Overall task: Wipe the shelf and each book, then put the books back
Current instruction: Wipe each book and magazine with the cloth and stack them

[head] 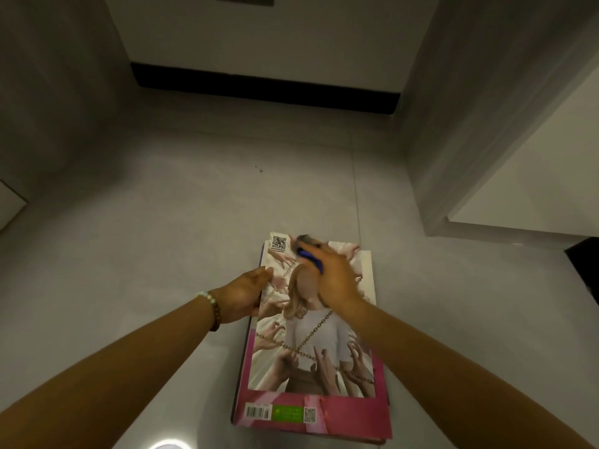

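You're mid book-wipe: R hand (337,278) clamped on a blue-handled duster (308,251) at the far end of the pink magazine (311,351) topping the stack (369,273) on the floor (162,222), L hand (244,294) bracing its left edge, finger curl unclear, so next sweep toward the near edge w/ light pressure.

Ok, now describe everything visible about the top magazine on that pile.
The top magazine lies flat on a pile of others on the pale floor. Glossy cover: pink border, photo of a chained figure amid reaching hands, QR codes at both ends, barcode and green label nearest. The left hand grips its left edge; the right hand holds a blurred blue-handled tool at its far end.
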`<state>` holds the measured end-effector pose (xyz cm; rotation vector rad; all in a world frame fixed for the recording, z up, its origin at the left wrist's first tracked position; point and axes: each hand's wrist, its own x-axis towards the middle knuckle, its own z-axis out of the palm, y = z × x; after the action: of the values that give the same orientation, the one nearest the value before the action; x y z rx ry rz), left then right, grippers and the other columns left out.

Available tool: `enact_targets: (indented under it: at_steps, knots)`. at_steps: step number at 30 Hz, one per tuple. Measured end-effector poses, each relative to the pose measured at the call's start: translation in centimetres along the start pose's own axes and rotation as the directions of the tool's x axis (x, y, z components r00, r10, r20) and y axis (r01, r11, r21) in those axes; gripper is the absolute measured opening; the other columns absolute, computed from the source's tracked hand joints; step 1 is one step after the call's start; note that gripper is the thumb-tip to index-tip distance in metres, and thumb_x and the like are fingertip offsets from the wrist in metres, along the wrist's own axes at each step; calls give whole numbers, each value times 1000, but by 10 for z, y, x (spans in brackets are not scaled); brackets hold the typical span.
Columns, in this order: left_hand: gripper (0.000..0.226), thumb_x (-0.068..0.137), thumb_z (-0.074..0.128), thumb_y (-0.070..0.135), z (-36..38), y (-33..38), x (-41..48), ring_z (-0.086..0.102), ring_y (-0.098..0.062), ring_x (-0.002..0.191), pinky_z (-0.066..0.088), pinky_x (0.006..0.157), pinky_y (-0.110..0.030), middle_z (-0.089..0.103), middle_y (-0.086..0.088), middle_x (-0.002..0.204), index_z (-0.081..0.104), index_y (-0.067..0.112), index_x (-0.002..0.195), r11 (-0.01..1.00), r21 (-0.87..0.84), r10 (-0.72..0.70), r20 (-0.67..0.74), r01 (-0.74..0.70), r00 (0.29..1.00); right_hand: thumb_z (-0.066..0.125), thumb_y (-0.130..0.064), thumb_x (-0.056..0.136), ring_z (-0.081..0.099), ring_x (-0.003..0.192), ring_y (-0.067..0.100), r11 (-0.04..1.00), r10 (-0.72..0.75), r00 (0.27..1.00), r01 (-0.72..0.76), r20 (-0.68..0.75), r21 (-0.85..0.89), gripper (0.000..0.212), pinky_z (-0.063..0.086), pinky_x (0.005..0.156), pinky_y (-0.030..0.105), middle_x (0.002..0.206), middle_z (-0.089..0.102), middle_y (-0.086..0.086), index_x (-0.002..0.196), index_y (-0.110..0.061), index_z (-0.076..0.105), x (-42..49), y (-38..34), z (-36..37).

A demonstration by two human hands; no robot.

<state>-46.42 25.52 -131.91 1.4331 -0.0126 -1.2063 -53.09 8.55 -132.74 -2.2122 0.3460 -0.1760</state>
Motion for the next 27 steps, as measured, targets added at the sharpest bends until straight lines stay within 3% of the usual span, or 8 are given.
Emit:
enact_targets:
  at_steps: [4, 10, 12, 15, 18, 21, 24, 27]
  knots:
    - [68, 95, 14, 60, -2, 2, 0, 63, -23, 97, 58, 72, -32, 65, -13, 115, 56, 15, 123, 998, -7, -60, -26, 60, 998, 53, -15, 96, 44, 131, 20, 981, -170, 977, 181, 128, -74, 38, 33, 109, 26, 143, 48, 0, 133, -22, 55, 10, -24, 24]
    - [72, 92, 5, 64, 3, 4, -1, 61, -24, 101, 54, 79, -36, 65, -10, 114, 58, 22, 116, 996, -32, -80, -47, 78, 996, 55, -18, 96, 49, 127, 27, 975, 30, 996, -47, -81, -216, 39, 34, 108, 29, 144, 46, 4, 135, -20, 53, 23, 13, -9]
    - [76, 90, 2, 67, 3, 5, -1, 60, -25, 101, 51, 87, -40, 64, -10, 109, 60, 22, 108, 996, -50, -76, -30, 75, 997, 56, -20, 95, 48, 126, 24, 984, -26, 999, 30, 22, -173, 41, 31, 111, 28, 143, 47, 3, 135, -27, 52, 7, -6, 5]
    - [78, 87, -1, 70, 1, 5, 0, 63, -19, 91, 56, 72, -31, 68, -4, 99, 59, 25, 109, 996, -48, -79, 9, 79, 997, 57, -16, 94, 46, 124, 13, 961, -226, 958, 249, 175, -120, 41, 22, 107, 8, 142, 49, 0, 134, -23, 54, -39, -31, 25]
    - [73, 91, 9, 67, -2, 2, 3, 65, -20, 96, 57, 69, -30, 68, -6, 111, 57, 22, 122, 997, -5, -77, 11, 77, 997, 54, -11, 94, 46, 127, 12, 917, -292, 913, 352, 286, -188, 41, 22, 103, 6, 145, 46, -1, 135, -17, 53, -69, -17, 14]
    - [53, 100, 32, 44, -1, -3, 5, 66, -18, 82, 57, 65, -27, 65, -13, 106, 49, 5, 131, 998, 49, -33, -11, 33, 999, 60, 2, 88, 56, 114, 13, 916, -203, 974, 225, 100, -331, 40, 32, 96, 3, 140, 51, 4, 127, -10, 60, -61, 15, -21]
    - [39, 102, 37, 30, 2, -7, 6, 63, -20, 79, 57, 64, -28, 61, -14, 101, 47, 2, 127, 997, 79, 24, -52, -20, 998, 61, -4, 90, 59, 115, 26, 934, -100, 989, 54, -112, -354, 41, 38, 95, 22, 139, 52, 7, 130, -11, 57, -54, 33, -41]
    - [37, 101, 39, 32, 0, -8, 8, 55, -31, 93, 48, 85, -42, 57, -19, 109, 50, 6, 125, 996, 83, 37, -59, -32, 998, 50, -10, 97, 53, 122, 21, 908, -157, 987, 152, 19, -391, 39, 33, 98, 16, 145, 45, 4, 135, -16, 52, -72, 19, -22]
